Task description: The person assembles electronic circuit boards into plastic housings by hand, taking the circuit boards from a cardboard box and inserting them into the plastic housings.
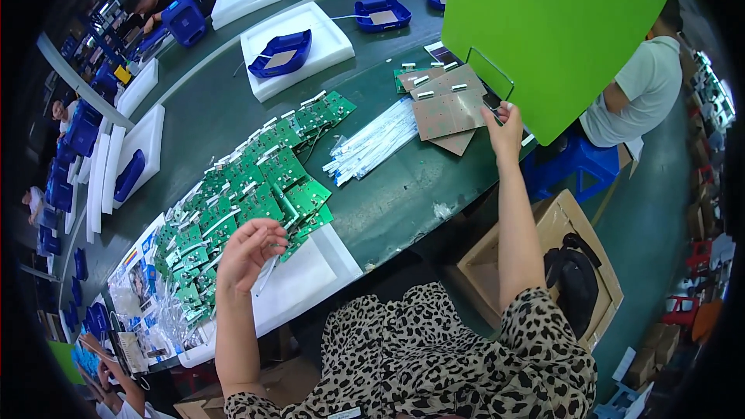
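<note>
Left hand (247, 252): fingers loosely curled, pinching a white strip (266, 273) above the green boards (260, 186).
Right hand (506, 126): fingers closed at brown boards (448, 101) on the surface (388, 202).

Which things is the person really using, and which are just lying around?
In use:
- left hand, holding a thin white strip over the green circuit boards
- right hand, touching the brown boards
- bundle of white strips, between the two piles

Just lying about:
- blue trays
- white foam slabs
- cardboard box with a black bag
- green panel
</note>
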`<move>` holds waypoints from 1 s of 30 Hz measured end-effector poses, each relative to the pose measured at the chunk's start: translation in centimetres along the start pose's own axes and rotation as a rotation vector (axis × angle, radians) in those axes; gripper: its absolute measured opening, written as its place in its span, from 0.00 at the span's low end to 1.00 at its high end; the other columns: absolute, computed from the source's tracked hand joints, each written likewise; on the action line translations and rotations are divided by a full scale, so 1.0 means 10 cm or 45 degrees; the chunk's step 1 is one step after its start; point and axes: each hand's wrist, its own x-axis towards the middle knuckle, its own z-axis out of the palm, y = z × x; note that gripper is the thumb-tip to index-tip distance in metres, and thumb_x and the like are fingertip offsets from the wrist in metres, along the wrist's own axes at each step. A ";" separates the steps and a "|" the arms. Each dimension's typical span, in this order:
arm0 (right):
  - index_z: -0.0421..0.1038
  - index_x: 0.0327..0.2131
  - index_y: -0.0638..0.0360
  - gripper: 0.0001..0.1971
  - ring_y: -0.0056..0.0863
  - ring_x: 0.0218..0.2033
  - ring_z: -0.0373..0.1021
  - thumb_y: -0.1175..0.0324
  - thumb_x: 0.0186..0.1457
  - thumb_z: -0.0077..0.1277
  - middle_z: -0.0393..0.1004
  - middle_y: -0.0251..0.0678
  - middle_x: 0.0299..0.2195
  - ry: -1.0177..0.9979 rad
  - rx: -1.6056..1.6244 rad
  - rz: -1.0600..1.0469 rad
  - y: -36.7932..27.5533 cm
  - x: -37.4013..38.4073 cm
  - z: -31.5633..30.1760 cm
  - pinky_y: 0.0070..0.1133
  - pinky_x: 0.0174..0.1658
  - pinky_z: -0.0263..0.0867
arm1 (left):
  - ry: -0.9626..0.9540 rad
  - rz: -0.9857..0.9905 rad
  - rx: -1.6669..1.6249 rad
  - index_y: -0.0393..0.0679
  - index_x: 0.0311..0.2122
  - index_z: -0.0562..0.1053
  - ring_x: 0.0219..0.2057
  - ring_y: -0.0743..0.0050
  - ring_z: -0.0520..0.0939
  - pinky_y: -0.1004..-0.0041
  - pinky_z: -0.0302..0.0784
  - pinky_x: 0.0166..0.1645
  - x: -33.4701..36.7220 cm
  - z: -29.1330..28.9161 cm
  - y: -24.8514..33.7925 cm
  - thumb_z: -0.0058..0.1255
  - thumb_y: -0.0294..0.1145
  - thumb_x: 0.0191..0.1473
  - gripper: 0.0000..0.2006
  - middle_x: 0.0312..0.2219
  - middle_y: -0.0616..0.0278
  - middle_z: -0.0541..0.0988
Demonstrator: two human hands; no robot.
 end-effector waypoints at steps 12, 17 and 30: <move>0.70 0.26 0.59 0.07 0.12 0.25 0.62 0.66 0.49 0.52 0.68 0.24 0.22 -0.637 0.952 0.446 -0.39 -0.07 -0.04 0.15 0.29 0.58 | -0.021 0.022 0.130 0.36 0.41 0.68 0.38 0.69 0.76 0.71 0.73 0.42 0.06 0.49 -0.28 0.49 0.30 0.51 0.13 0.37 0.55 0.74; 0.69 0.29 0.57 0.04 0.11 0.26 0.62 0.69 0.53 0.49 0.68 0.23 0.24 -0.963 1.510 0.412 -1.26 -0.89 -0.10 0.13 0.33 0.58 | -0.013 0.443 0.178 0.37 0.56 0.54 0.54 0.65 0.63 0.66 0.56 0.57 0.16 0.83 -0.39 0.56 0.25 0.43 0.34 0.52 0.53 0.61; 0.70 0.34 0.62 0.07 0.14 0.31 0.65 0.75 0.49 0.51 0.70 0.28 0.31 -1.188 1.209 -0.032 -1.97 -1.41 -0.31 0.13 0.36 0.60 | 0.443 1.350 1.444 0.38 0.40 0.73 0.45 0.53 0.73 0.65 0.69 0.49 -0.42 0.53 -0.33 0.49 0.19 0.42 0.15 0.38 0.54 0.76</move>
